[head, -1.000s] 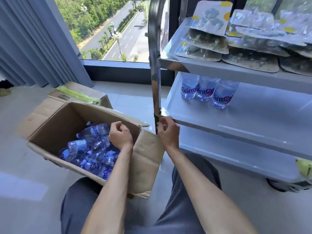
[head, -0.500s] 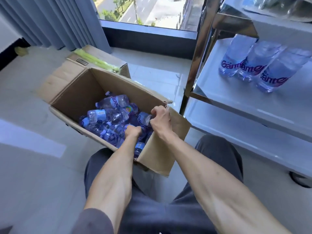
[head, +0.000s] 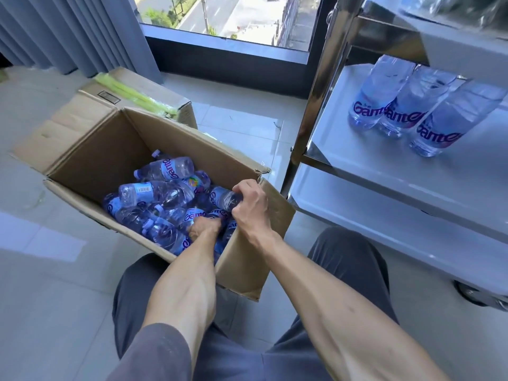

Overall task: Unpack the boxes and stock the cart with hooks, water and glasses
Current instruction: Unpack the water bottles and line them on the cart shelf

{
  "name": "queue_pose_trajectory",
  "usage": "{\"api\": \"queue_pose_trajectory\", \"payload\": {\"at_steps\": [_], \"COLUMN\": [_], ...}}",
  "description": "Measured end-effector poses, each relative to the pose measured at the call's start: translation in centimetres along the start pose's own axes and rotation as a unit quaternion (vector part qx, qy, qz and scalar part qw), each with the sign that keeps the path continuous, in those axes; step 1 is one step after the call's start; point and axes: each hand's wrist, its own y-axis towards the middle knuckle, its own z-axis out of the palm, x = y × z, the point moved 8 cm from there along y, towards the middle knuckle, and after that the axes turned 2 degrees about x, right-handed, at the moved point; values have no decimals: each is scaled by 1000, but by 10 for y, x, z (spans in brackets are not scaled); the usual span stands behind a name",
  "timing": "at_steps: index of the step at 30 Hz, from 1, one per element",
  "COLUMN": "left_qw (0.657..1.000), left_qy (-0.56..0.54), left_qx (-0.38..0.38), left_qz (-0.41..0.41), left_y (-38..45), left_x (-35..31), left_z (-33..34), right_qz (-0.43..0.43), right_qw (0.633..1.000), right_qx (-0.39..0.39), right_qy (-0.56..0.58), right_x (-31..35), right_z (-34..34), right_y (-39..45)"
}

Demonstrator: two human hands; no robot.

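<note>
Clear plastic water bottles (head: 162, 199) lie in a loose heap at the bottom of the open cardboard box (head: 90, 149), which sits on the floor at about 10 o'clock from your knees. Your right hand (head: 248, 204) curls round one bottle (head: 224, 198) at the near right corner of the box, so this grip is closed on it. Your left hand (head: 204, 229) is deep among the bottles just beside it, at 7 o'clock from the right hand; its fingers seem bent round another bottle, but they are half hidden and I cannot tell if they truly hold it.

To do this step well, I think you should take each bottle by the middle of its body, not by the cap, because the thin plastic bends and a wet label may slip. Lift straight up before you swing, so the bottle does not catch the torn edge of the flap (head: 255, 243) under your right wrist.

Three bottles (head: 406, 105) already stand upright on the middle shelf of the cart (head: 412, 188), at 2 o'clock from the box and touching one another. Put the new ones upright just beside them, toward the free part of the shelf, and keep away from the steel post (head: 316, 105) as you pass. A second box (head: 154, 92), closed, waits behind the open one at 12 o'clock.
</note>
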Motion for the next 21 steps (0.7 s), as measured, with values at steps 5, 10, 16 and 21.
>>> {"api": "queue_pose_trajectory", "payload": {"at_steps": [5, 10, 16, 21], "left_qw": [998, 996, 990, 941], "left_qy": [-60, -83, -143, -328], "left_qx": [-5, -4, -11, 18], "left_qz": [-12, -10, -16, -87], "left_y": [-1, -2, -16, -38], "left_x": [3, 6, 10, 23], "left_z": [0, -4, -12, -15], "right_qz": [3, 40, 66, 110], "right_qw": [1000, 996, 991, 980], "right_qx": [-14, -37, 4, 28], "right_qy": [11, 76, 115, 165], "right_x": [0, -4, -6, -10], "right_z": [0, -7, -10, -12], "right_y": [0, 1, -1, -4]}}
